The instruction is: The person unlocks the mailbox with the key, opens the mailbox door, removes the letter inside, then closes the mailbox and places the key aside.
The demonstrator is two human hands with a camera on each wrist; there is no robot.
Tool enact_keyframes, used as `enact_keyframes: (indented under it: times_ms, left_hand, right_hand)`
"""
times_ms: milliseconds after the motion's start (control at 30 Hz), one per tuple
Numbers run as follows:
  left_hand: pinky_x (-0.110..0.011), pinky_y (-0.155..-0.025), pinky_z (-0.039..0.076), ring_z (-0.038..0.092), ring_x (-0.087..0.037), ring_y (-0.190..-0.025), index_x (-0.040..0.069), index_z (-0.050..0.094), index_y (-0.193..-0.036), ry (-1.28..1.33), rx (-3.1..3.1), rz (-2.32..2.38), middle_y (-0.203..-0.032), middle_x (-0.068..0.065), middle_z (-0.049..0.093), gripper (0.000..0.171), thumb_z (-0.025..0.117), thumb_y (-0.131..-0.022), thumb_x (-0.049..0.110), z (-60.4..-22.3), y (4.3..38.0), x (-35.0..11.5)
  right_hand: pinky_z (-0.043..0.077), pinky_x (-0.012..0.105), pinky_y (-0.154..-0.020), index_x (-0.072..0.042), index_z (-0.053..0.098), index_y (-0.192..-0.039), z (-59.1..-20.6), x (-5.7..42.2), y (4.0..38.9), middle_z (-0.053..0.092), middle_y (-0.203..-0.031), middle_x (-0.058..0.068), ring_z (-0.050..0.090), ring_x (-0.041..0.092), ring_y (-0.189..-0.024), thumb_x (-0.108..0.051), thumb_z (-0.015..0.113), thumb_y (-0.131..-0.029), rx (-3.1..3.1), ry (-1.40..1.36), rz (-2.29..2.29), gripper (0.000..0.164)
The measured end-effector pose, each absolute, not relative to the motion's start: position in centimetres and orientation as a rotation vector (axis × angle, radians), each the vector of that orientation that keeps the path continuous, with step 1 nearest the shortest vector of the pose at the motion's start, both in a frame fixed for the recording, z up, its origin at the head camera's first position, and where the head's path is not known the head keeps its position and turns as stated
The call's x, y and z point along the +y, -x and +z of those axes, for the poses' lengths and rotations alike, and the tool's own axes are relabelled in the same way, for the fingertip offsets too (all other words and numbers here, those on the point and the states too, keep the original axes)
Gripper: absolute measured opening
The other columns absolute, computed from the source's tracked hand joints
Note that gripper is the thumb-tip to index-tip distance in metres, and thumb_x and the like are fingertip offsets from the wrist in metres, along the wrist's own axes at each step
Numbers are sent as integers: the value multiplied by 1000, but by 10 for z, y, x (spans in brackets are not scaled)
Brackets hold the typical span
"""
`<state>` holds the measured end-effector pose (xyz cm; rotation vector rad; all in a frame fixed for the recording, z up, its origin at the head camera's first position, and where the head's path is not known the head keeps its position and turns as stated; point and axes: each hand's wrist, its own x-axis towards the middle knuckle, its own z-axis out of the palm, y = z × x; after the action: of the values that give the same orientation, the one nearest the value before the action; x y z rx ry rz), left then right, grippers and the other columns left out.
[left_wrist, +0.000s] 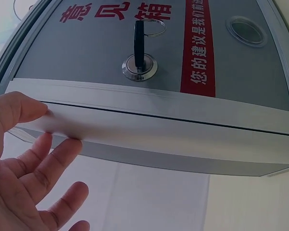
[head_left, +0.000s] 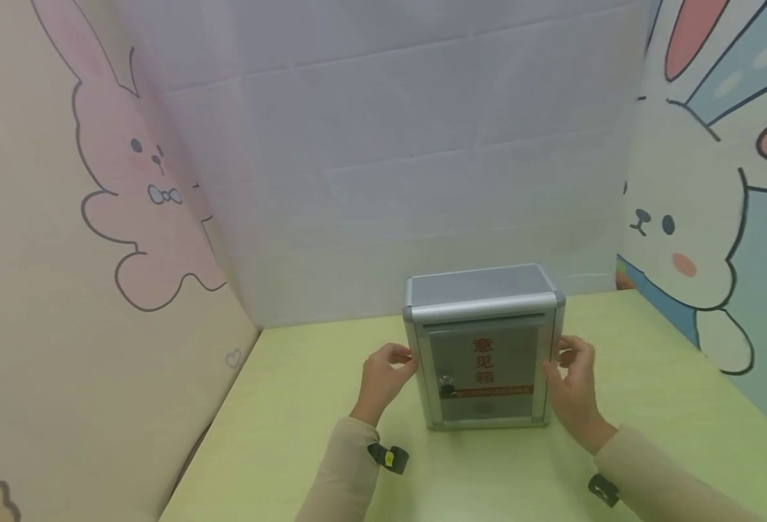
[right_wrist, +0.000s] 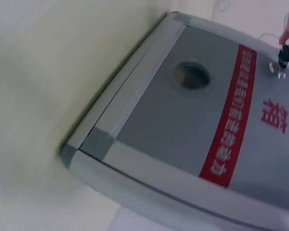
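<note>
A grey metal suggestion box (head_left: 497, 402) with silver edges and red lettering stands upright on the pale green table, its front facing me. A key (left_wrist: 139, 45) with a ring sits in the front lock. My left hand (head_left: 383, 378) holds the box's left edge; in the left wrist view the thumb lies at the frame and two fingertips touch the side, the other fingers spread. On the opposite side my right hand (head_left: 574, 391) holds the right edge, thumb toward the front and fingers at the side. The right wrist view shows the round window (right_wrist: 192, 76), but hides the right hand.
The pale green table (head_left: 279, 406) extends on both sides of the box. A white cloth (head_left: 390, 181) hangs behind it. Rabbit-printed panels rise at the left (head_left: 142, 203) and right (head_left: 697, 232).
</note>
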<state>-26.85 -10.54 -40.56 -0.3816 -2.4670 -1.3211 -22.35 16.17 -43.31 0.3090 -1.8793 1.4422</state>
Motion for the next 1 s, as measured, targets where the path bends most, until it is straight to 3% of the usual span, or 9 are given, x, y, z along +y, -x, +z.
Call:
enact_keyframes:
  times_ms: [100, 167, 267, 367, 467, 567, 700, 800, 1000]
  left_hand:
    - [-41, -76, 51, 66, -23, -81, 1, 67, -88, 391, -2441, -1336, -82, -6, 71, 16, 69, -81, 16, -409, 270, -106]
    - [-42, -77, 51, 66, -27, -83, 1, 67, -88, 386, -2432, -1342, -82, -7, 70, 16, 69, -81, 16, -411, 270, -107]
    - [-45, -79, 50, 64, -34, -87, 0, 67, -89, 339, -2457, -1382, -85, -11, 70, 17, 70, -81, 14, -414, 269, -107]
    - [-43, -78, 50, 63, -35, -88, 0, 67, -89, 321, -2458, -1401, -85, -11, 70, 18, 70, -82, 16, -418, 269, -106]
    - [-43, -78, 50, 62, -33, -88, 0, 68, -89, 327, -2459, -1412, -86, -11, 70, 19, 69, -83, 18, -419, 271, -104]
    - [-44, -78, 50, 62, -31, -88, 0, 68, -89, 334, -2464, -1404, -87, -11, 70, 19, 69, -83, 18, -419, 272, -103]
    - [-43, -78, 50, 62, -30, -88, 0, 67, -89, 323, -2476, -1398, -87, -11, 70, 18, 69, -83, 17, -420, 273, -103]
    - [-43, -78, 50, 61, -33, -90, 0, 67, -90, 323, -2472, -1414, -89, -12, 70, 17, 69, -84, 16, -420, 271, -104]
    - [-45, -79, 49, 61, -33, -89, -1, 67, -90, 319, -2462, -1434, -89, -12, 70, 18, 68, -84, 16, -421, 270, -103]
  right_hand:
    - [33, 13, -80, 16, 43, -111, -439, 150, 226, 48, -95, 5, 44, 6, -87, 3, 53, -87, -1858, -611, 1276, 30]
    - [38, 13, -79, 12, 50, -106, -440, 142, 229, 53, -90, 7, 50, 10, -83, -11, 55, -93, -1872, -774, 1158, 27]
    - [44, 17, -70, 7, 55, -99, -441, 128, 234, 56, -83, 10, 54, 17, -74, -30, 50, -100, -1852, -942, 972, 37]
    - [47, 23, -63, 3, 58, -95, -438, 116, 237, 59, -80, 7, 56, 16, -69, -38, 41, -102, -1817, -1019, 832, 44]
    - [47, 26, -62, 1, 60, -94, -435, 109, 239, 61, -81, 6, 57, 16, -68, -36, 39, -103, -1814, -1047, 773, 44]
    - [48, 26, -61, 1, 61, -94, -436, 106, 241, 62, -82, 6, 57, 15, -68, -31, 45, -100, -1851, -1059, 782, 37]
    - [49, 25, -61, 0, 61, -96, -441, 103, 242, 61, -85, 5, 57, 14, -69, -17, 58, -89, -1917, -1053, 799, 19]
    - [49, 25, -60, -1, 61, -98, -445, 102, 241, 60, -87, 5, 56, 13, -71, -9, 63, -79, -1963, -1020, 803, 21]
    - [45, 20, -53, 1, 61, -99, -452, 99, 241, 60, -89, 7, 50, 7, -62, -6, 65, -73, -2037, -980, 786, 27]
